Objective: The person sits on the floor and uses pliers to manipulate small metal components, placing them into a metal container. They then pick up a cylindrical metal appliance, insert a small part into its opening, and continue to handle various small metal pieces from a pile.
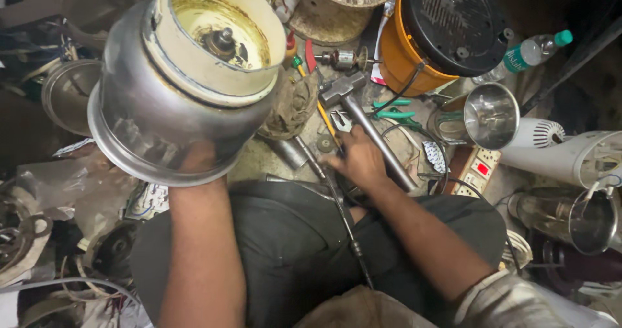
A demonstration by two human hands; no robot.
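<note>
Steel mixer jar [175,101] is held up off the floor by the left hand [197,159], clamped on its lower rim, its open base with the drive coupling tilted toward the camera. Right of the jar, the right hand [359,159] rests low among tools, fingers closed around the hammer [369,124] handle — its long axis running up-left toward the jar. Pliers [392,111] and an orange appliance base [440,30] crowd that side — little open room.

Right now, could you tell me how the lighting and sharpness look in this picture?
Head view: light falls on the centre, with glare on the steel jar in the left hand; the corners sink into shadow; the right hand by the hammer is sharp; edges bend slightly.
</note>
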